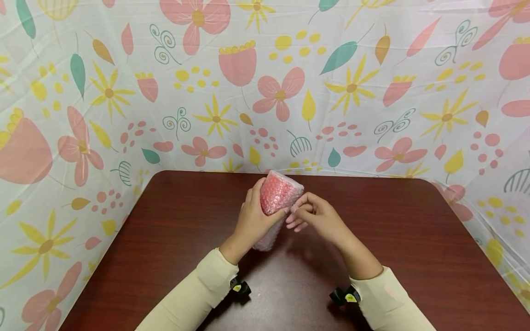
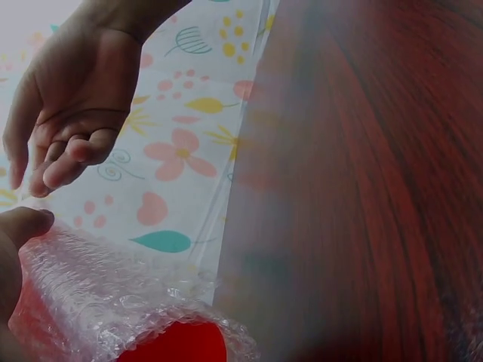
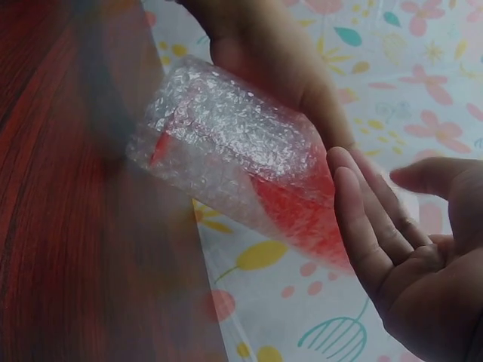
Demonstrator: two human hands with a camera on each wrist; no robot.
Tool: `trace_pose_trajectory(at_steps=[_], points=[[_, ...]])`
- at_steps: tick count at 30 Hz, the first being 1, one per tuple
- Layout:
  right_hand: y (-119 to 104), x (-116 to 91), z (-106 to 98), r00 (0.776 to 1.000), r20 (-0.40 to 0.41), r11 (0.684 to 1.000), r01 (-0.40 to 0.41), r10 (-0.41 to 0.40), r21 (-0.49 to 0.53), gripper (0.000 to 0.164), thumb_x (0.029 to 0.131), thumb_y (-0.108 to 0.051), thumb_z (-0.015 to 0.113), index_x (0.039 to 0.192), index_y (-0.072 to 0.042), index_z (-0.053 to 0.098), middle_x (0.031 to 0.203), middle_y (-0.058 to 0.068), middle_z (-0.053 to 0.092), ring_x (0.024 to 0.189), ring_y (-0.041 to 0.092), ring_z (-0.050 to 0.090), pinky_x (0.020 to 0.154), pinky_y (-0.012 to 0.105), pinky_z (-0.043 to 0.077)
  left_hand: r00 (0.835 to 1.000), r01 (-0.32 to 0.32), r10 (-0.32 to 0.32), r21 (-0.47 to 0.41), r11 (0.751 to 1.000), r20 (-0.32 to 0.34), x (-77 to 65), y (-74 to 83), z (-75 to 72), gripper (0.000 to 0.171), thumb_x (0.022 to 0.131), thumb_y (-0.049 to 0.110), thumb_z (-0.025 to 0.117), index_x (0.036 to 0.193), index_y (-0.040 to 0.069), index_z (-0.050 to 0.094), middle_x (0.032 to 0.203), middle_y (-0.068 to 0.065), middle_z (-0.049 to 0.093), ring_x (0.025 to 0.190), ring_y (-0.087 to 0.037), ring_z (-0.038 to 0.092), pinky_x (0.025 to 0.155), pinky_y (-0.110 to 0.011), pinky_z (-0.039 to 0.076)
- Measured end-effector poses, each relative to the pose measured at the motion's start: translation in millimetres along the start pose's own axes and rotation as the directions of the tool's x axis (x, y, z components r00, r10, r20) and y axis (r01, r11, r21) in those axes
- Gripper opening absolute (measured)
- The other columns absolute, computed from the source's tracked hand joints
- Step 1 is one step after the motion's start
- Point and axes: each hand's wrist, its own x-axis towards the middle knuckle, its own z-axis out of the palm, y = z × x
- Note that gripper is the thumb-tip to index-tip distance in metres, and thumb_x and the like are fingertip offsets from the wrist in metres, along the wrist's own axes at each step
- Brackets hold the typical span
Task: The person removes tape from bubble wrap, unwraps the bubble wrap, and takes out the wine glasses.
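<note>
While my left hand (image 1: 256,216) is curled round this red bubble-wrapped bundle (image 1: 279,193), tilted over the wooden tabletop (image 1: 186,220), my right hand (image 1: 316,216) has bent fingers beside it, can't tell if they're pinching anything. Loosening my left grip could probably drop it.

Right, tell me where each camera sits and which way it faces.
Head: on the head, facing forward and down at the bundle, table and cloth; left hand, right hand and sleeves show.
Left wrist: on that wrist, looking across the bundle to the right hand; the left thumb shows at left.
Right wrist: on that wrist, looking past the right fingers to the bundle and the left hand gripping it.
Shared: both wrist views show bundle, table, cloth and both hands.
</note>
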Motion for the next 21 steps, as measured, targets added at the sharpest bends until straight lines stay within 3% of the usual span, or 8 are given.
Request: trace_pose_trajectory(at_steps=[6,10,21], points=[[1.9,1.4,2.0,0.999,-0.035,1.0,-0.011,0.01,-0.029,0.019,0.102,-0.013,0.06,0.101,0.004,0.05,0.085,0.026,0.072,0.071,0.023,0.076,0.064,0.041,0.062,0.999,0.012,-0.01,-0.05,0.999,0.04,-0.9,1.1,-0.4,0.1,0.078,0.055,0.082,0.157,0.029,0.026,0.136,-0.014,0.051,0.111,-0.032,0.06,0.091,-0.05,0.053],[3.0,1.7,2.6,0.999,-0.035,1.0,-0.001,0.0,-0.019,0.018,0.103,-0.01,0.057,0.102,0.006,0.05,0.086,0.026,0.072,0.072,0.022,0.076,0.066,0.045,0.061,0.995,0.034,-0.022,-0.12,0.992,0.1,0.3,-0.1,-0.5,0.101,0.079,0.054,0.082,0.158,0.032,0.023,0.145,-0.012,0.048,0.123,-0.028,0.057,0.099,-0.049,0.05],[0.5,-0.5,1.3,1.0,-0.001,1.0,0.021,-0.021,-0.024,0.018,0.105,-0.008,0.049,0.11,0.009,0.05,0.092,0.031,0.07,0.076,0.025,0.075,0.07,0.041,0.062,0.966,0.082,-0.01,-0.27,0.959,0.258,6.7,-3.2,-7.9,0.099,0.083,0.04,0.08,0.16,0.035,0.018,0.16,-0.004,0.035,0.141,-0.024,0.043,0.114,-0.05,0.039]])
